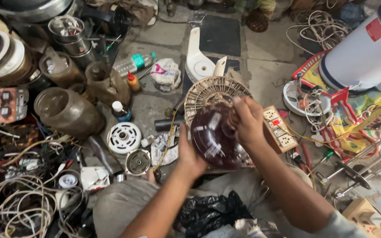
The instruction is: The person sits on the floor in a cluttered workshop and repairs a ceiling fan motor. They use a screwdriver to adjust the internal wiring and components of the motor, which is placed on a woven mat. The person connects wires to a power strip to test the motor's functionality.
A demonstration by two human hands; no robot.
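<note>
A: Holding item one: dark maroon motor housing, close above the lap, over a black plastic bag.
B: Hands?
A: Left hand clamped under its lower left edge; right hand closed on its top right rim.
B: Handling note?
A: Better kept cupped from below, I judge, and turned slowly so it cannot slip.
B: Behind it?
A: Cream fan guard, touching. White switch board just beside. Farther off, brown jar, clear bottle, white cylinder.
</note>
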